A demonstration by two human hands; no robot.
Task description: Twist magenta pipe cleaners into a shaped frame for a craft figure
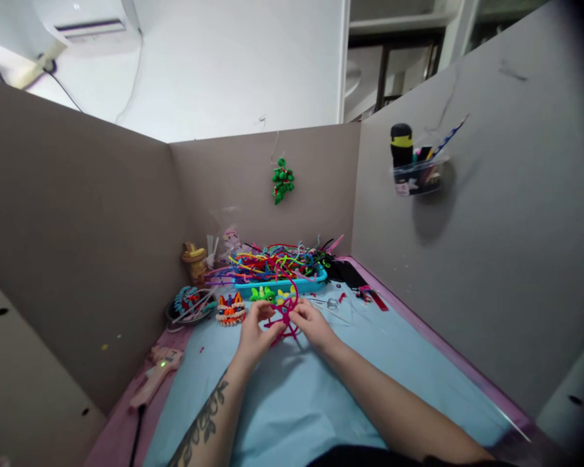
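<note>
Between my two hands is a magenta pipe-cleaner shape, bent into a star-like web with one long strand curving upward. My left hand pinches its left side between thumb and fingers. On its right side, my right hand is closed with the fingertips at the middle of the shape. Just beyond them lie a green pipe-cleaner figure and a yellow one, partly hidden. To the left of my left hand sits an orange and cream pipe-cleaner piece.
A blue tray heaped with coloured pipe cleaners stands at the back. Scissors and a black phone-like slab lie right. At left are a dark bowl and a pink glue gun. Grey partitions enclose the table.
</note>
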